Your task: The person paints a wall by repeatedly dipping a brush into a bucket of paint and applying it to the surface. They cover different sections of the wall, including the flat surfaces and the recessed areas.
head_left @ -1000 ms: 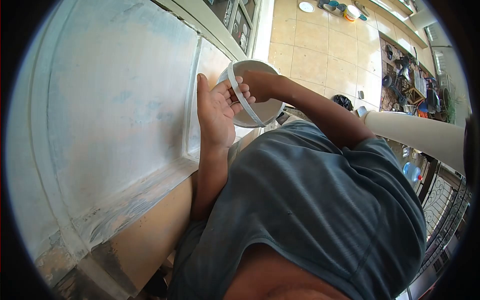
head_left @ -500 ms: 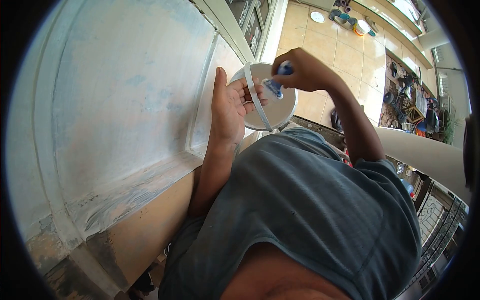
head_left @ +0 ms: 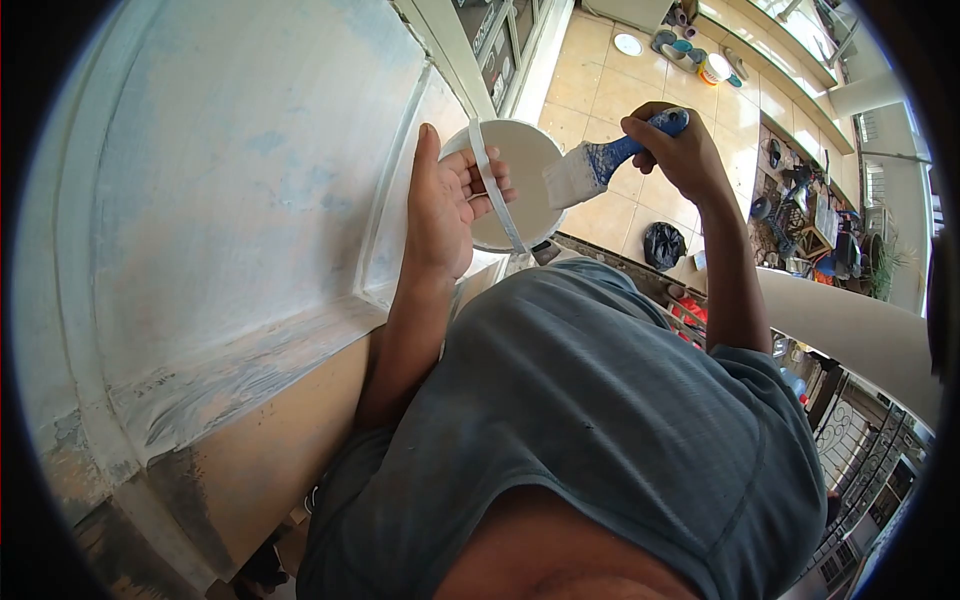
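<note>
The handle point(head_left: 492, 192) of a white bucket point(head_left: 537, 150) crosses the curled fingers of my left hand point(head_left: 442, 222), which holds the bucket by it, palm up and thumb raised apart. Pale material lines the inside of the bucket. My right hand point(head_left: 683, 157) is closed on the blue handle of a paintbrush point(head_left: 625, 148). White paint coats the brush's bristles, which point left at the bucket's right rim, and whitish smears mark the blue part near them.
To the left stands a large white-painted panel point(head_left: 240, 170) with bluish patches and a ledge point(head_left: 240, 385) below. On the tiled floor point(head_left: 610, 95) are shoes point(head_left: 680, 52), a small white tub point(head_left: 715, 68) and a black plastic bag point(head_left: 663, 245). A pale curved column point(head_left: 850, 310) is at right.
My right hand has moved right, lifting the paintbrush out of the bucket so its bristles now show at the rim. My left hand still holds the bucket handle.
</note>
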The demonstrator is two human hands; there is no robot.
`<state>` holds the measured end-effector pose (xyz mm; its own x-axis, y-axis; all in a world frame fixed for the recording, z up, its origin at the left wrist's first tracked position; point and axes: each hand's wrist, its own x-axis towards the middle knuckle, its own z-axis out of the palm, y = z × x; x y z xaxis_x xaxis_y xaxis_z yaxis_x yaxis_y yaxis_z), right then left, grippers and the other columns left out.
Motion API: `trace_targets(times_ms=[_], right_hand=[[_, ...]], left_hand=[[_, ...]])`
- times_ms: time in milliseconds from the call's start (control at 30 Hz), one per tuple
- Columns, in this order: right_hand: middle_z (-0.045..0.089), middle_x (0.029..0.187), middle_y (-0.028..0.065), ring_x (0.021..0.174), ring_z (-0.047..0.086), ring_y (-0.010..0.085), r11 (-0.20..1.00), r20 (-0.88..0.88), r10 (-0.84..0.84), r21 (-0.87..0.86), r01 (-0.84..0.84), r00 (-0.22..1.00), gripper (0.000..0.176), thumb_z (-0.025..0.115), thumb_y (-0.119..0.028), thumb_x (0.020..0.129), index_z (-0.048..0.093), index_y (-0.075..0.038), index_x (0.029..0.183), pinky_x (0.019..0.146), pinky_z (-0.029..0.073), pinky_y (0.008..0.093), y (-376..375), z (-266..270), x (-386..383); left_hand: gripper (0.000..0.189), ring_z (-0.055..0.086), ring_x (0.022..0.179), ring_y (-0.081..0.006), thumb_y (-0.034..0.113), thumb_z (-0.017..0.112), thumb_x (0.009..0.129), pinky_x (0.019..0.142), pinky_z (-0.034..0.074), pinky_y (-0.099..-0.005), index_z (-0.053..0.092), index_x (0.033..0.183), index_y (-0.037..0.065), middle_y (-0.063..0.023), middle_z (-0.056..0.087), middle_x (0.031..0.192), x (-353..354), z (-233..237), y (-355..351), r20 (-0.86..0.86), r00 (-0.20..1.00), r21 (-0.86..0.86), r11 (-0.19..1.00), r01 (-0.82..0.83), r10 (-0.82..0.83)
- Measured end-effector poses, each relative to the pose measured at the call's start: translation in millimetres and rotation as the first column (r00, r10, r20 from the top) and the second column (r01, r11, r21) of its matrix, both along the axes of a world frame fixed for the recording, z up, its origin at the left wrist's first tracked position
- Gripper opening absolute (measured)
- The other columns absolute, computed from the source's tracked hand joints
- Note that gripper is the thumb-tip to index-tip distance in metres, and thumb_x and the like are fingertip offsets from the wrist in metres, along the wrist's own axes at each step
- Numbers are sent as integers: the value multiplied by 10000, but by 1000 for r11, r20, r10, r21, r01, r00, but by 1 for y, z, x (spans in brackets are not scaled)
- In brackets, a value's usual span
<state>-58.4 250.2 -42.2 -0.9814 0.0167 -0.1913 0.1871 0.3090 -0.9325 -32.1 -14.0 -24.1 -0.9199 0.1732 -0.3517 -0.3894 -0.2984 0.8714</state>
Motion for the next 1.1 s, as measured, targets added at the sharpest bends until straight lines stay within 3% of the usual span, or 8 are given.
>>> trace_targets(times_ms=[233, 467, 633, 733, 967, 1033, 1067, 1100], right_hand=[[596, 593, 46, 496, 540, 90, 999, -5, 27, 29, -26, 1000, 205, 628, -202, 831, 630, 2, 813, 480, 413, 230, 5, 5, 1], [575, 692, 50, 535, 508, 109, 811, 190, -198, -519, 269, 962, 216, 659, -210, 834, 621, 2, 819, 499, 405, 226, 33, -67, -20], [505, 632, 3, 480, 423, 61, 637, 331, -212, -666, 387, 919, 186, 619, -192, 883, 564, -34, 803, 421, 317, 187, 24, -88, -18], [557, 689, 38, 497, 464, 94, 612, 295, -95, -736, 289, 951, 170, 633, -163, 866, 581, -13, 804, 427, 351, 206, 27, -85, -17], [515, 642, -24, 400, 383, 36, 644, 223, -149, -718, 266, 963, 129, 593, -204, 893, 570, -92, 833, 330, 242, 158, 27, -42, -27], [519, 634, -30, 395, 383, 20, 578, 193, -253, -756, 308, 948, 125, 563, -197, 910, 579, -78, 876, 322, 254, 151, 15, -17, -39], [571, 733, -10, 415, 398, 12, 562, 64, -194, -811, 164, 979, 135, 554, -192, 915, 585, -60, 909, 330, 272, 142, 26, -22, -49], [590, 797, 8, 445, 415, 13, 653, -74, -206, -753, 81, 976, 149, 545, -181, 920, 586, -43, 958, 347, 290, 139, 12, -6, -49]], left_hand=[[876, 552, 870, -221, 685, 221, 877, 857, 469, -369, 556, 1069, -101, -138, 578, 900, 5, 2, -1, -12, 1000, 1, 1000, 10, -10], [881, 557, 863, -223, 694, 226, 870, 839, 474, -365, 558, 1062, -98, -141, 587, 898, 9, -4, -6, 3, 999, 20, 999, 39, -39], [877, 563, 837, -221, 697, 223, 868, 827, 476, -356, 561, 1055, -90, -139, 590, 888, 7, -3, -5, -1, 999, 4, 999, 45, -45], [869, 564, 822, -216, 692, 209, 873, 828, 476, -355, 561, 1056, -81, -132, 593, 873, 7, -4, -6, -11, 999, 9, 999, 51, -51], [847, 574, 789, -193, 721, 185, 864, 793, 476, -346, 587, 1009, -10, -87, 595, 819, 5, -22, -10, 39, 999, 98, 995, 27, -31], [805, 567, 750, -188, 731, 209, 858, 778, 476, -339, 585, 956, 26, -71, 583, 784, 3, -37, -11, 42, 999, 147, 989, 22, -28], [779, 561, 730, -185, 731, 224, 859, 772, 476, -334, 579, 929, 41, -65, 574, 766, 3, -41, -12, 27, 999, 168, 985, 35, -40], [756, 554, 722, -178, 723, 237, 863, 766, 473, -326, 569, 920, 46, -60, 568, 769, 3, -38, -11, 77, 997, 162, 987, 8, -20]])
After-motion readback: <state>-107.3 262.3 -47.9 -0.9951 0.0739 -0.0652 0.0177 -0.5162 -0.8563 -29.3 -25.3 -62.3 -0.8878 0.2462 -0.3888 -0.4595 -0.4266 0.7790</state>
